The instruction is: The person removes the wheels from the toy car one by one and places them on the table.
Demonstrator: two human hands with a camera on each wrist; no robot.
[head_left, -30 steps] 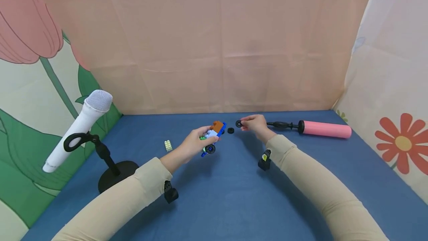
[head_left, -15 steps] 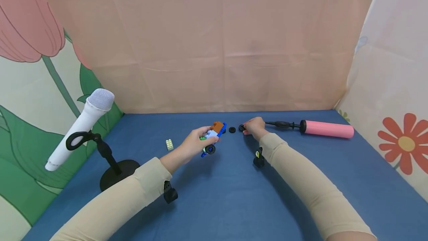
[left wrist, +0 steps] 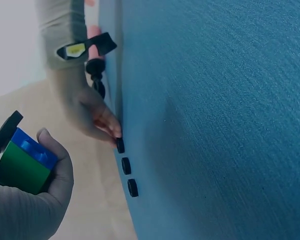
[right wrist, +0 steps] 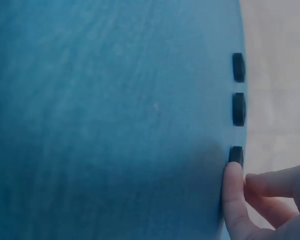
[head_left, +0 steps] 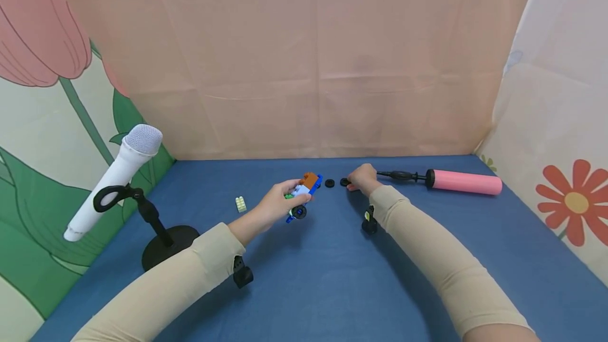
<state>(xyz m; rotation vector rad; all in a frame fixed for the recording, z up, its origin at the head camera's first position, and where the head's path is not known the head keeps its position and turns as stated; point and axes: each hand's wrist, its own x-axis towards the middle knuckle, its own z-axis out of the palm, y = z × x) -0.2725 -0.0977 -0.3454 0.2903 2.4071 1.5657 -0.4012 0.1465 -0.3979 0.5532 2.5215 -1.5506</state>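
A toy car (head_left: 304,194) of building blocks, brown, light blue, green and blue with a black wheel (head_left: 298,211), is gripped by my left hand (head_left: 277,202) above the table. In the left wrist view its green and blue blocks (left wrist: 27,162) show between thumb and fingers. Further right, my right hand (head_left: 364,179) is down at the table's far side. One fingertip (right wrist: 233,172) touches the near edge of a small black wheel (right wrist: 236,155). Two more black wheels (right wrist: 239,109) stand in a row beyond it; the car partly covers the farthest in the head view.
A pale yellow block (head_left: 240,204) lies left of my left hand. At the left stands a white microphone (head_left: 114,178) in a black stand (head_left: 166,247). A pink hand pump (head_left: 467,181) lies right of my right hand. A beige backdrop (head_left: 313,67) borders the table's far edge.
My right hand has lowered a black wheel to the table beside the others, and its fingers have drawn slightly back from it. My left hand keeps the toy car nearly still.
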